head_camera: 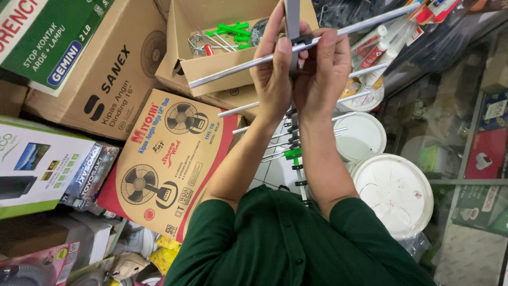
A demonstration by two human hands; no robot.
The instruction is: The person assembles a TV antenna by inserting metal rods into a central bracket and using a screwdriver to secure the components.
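I hold a metal antenna upright in front of me. Its grey boom runs up between my hands, and several thin silver rods cross it. My left hand and my right hand are both closed around the boom where a long silver rod passes through a black clip. Both thumbs press on that rod beside the clip. Lower rods and a green clip show between my forearms.
An open cardboard box with green plastic parts and wire pieces sits behind the hands. Fan cartons lie to the left. White bucket lids and tubes are on the right, beside a glass counter.
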